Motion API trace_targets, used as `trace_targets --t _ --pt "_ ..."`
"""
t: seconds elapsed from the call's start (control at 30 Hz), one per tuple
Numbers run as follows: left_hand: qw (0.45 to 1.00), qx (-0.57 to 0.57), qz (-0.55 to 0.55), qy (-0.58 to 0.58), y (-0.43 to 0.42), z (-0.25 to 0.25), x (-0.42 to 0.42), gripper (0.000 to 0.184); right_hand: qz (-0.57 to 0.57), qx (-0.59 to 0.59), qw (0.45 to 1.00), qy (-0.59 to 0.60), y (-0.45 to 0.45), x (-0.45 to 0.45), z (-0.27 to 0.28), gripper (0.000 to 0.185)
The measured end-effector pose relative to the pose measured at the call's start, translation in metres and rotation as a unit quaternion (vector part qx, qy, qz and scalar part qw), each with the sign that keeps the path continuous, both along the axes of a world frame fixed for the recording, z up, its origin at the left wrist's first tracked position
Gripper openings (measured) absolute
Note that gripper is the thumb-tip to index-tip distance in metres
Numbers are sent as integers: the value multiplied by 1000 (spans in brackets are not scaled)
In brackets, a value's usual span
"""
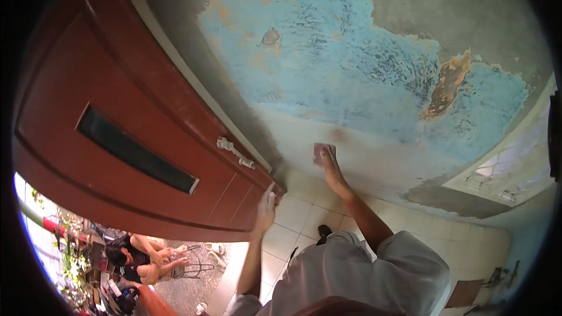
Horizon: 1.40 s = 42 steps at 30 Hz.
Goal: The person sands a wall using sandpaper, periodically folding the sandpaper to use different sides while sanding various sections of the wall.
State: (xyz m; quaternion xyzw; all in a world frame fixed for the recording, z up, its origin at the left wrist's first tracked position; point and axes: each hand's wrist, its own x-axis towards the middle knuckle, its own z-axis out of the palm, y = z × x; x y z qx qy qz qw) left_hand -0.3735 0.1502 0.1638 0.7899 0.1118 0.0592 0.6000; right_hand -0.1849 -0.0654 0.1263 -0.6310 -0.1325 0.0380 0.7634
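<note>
My right hand (326,155) presses a reddish sanding sheet or pad (318,151) flat against the pale lower part of the wall (363,155). Above it the wall shows worn light-blue paint with dark marks and chipped patches. My left hand (266,208) rests on the edge of the red-brown door (158,158), below its handle (234,151), with the fingers stretched along the edge and nothing seen in them.
Another person (140,257) sits outside beyond the door, near plants (73,257) and a wire rack. A white grille window (497,169) is at the right. Pale floor tiles (293,213) lie below. A brown board (464,294) stands at the lower right.
</note>
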Motion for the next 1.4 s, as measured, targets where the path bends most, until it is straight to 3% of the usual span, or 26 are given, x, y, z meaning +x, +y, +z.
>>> trace_targets --t 0.1,0.13,0.2,0.27,0.3,0.37,0.4,0.47,0.53,0.57,0.63,0.67,0.73,0.77,0.83,0.87,0.93,0.97,1.03,1.17,1.3,1.37,1.4 --pt "962 234 -98 -101 67 50 74 57 8 14 1000 5 -8 29 79 49" --pt "963 215 -108 -118 82 79 99 55 -2 3 1000 -1 -13 41 107 49" --pt "946 242 -117 -180 115 138 154 51 -65 -103 982 -143 -20 63 164 45" --pt "898 321 -101 -284 140 194 213 48 -127 -114 952 -256 -19 77 230 39" --pt "869 350 -86 -339 144 224 235 46 -164 -138 917 -336 -17 81 263 36" --pt "898 286 -69 -327 142 281 273 45 -218 -195 824 -485 -14 93 321 30" --pt "878 284 -70 -378 144 297 298 44 -234 -229 765 -554 -13 100 347 28" --pt "855 267 -77 -438 147 324 344 43 -257 -271 727 -576 -9 112 390 30" --pt "766 311 -21 -562 145 343 381 44 -271 -314 689 -595 -6 119 430 35" --pt "766 300 -26 -568 143 349 394 44 -298 -372 653 -589 -5 121 444 42" --pt "672 376 49 -635 133 362 407 50 -332 -429 610 -578 -8 133 468 50" --pt "670 369 44 -643 131 364 413 50 -352 -456 570 -585 -14 140 481 55" --pt "715 354 8 -603 124 363 436 57 -393 -488 496 -601 -15 140 506 56" --pt "713 350 6 -608 121 361 447 57 -398 -490 491 -601 -18 143 520 56" --pt "678 437 57 -588 119 349 472 61 -443 -470 426 -634 -26 160 547 50" --pt "666 449 63 -592 123 343 482 60 -449 -468 426 -631 -25 171 553 50" --pt "654 451 75 -603 126 340 485 59 -577 -312 455 -602 -19 181 563 41" --pt "644 452 93 -610 125 338 486 58 -582 -314 450 -599 -12 188 558 41" --pt "640 437 103 -624 124 333 489 58 -646 -312 392 -576 5 218 543 42" --pt "621 415 90 -659 128 331 498 62 -566 -405 363 -620 31 237 488 52" --pt "621 403 89 -667 128 331 499 60 -466 -470 357 -659 5 216 519 52" --pt "618 408 91 -665 128 331 499 60 -542 -419 526 -504 -11 210 547 49" --pt "620 407 93 -664 129 331 498 60 -628 -311 429 -570 -2 224 560 49"
